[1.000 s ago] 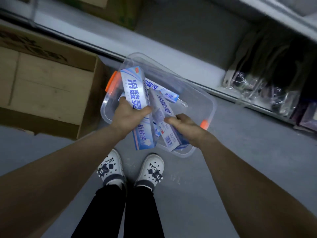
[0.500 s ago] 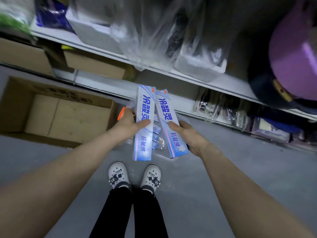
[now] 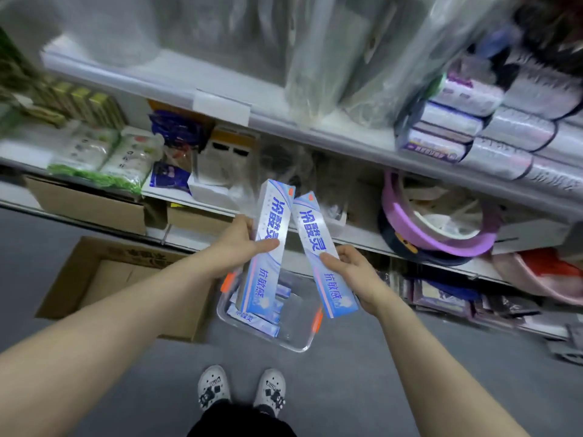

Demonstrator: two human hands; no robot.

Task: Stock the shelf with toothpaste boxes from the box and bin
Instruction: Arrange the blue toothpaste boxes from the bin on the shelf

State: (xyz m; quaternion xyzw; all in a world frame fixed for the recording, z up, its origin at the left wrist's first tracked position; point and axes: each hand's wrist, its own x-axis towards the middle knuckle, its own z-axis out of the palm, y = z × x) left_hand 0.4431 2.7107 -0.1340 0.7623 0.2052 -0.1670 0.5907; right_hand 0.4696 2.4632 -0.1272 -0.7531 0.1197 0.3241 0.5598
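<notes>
My left hand (image 3: 237, 247) grips a long white-and-blue toothpaste box (image 3: 268, 228) around its middle. My right hand (image 3: 350, 266) holds a second, matching toothpaste box (image 3: 318, 244) beside it. Both boxes are raised in front of the shelf (image 3: 315, 134), their top ends nearly touching and pointing at the middle shelf level. Below them on the floor stands a clear plastic bin (image 3: 296, 339) with orange latches, and a few more toothpaste boxes (image 3: 255, 320) lie in it. To its left sits an open cardboard box (image 3: 104, 279) whose inside looks bare.
The shelf levels are crowded with plastic-wrapped goods, green and blue packets (image 3: 94, 159), stacked packs (image 3: 457, 127) at upper right and a purple ring-shaped item (image 3: 441, 228). Cardboard cartons (image 3: 88, 206) fill the lowest level at left. My shoes (image 3: 243, 389) stand on grey floor.
Both hands have lifted a toothpaste box each out of the clear bin and raised them toward the shelf. My view has tilted up from the floor to the shelf levels.
</notes>
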